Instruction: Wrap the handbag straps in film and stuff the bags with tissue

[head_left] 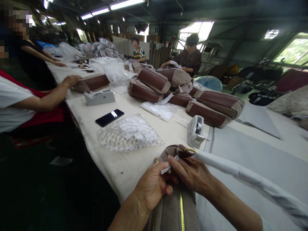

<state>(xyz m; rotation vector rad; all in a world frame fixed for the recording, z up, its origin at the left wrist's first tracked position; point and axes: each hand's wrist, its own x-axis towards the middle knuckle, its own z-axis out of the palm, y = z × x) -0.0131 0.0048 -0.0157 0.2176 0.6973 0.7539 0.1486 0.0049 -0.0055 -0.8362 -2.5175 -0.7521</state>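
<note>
A taupe bag (168, 211) with gold zippers lies on the near table edge, its end pointing away from me. My left hand (154, 183) pinches a small strip of white wrapping (169, 166) over the bag's end. From the other side, my right hand (192, 171) is closed on the same strip, its fingers close to the left ones. Just beyond my right hand a gold ring (190, 150) joins the bag to a handle (235, 173) wrapped in white paper, which runs off to the right. My fingers partly hide the strip.
Ahead lie a tape dispenser (196, 131), a clear patterned plastic bag (131, 133), a phone (110, 117) and a second dispenser (99, 97). Several brown bags (154, 80) are piled farther back. A co-worker's hand (73, 80) rests by another bag (92, 82) at left. White sheets (252, 160) cover the right side.
</note>
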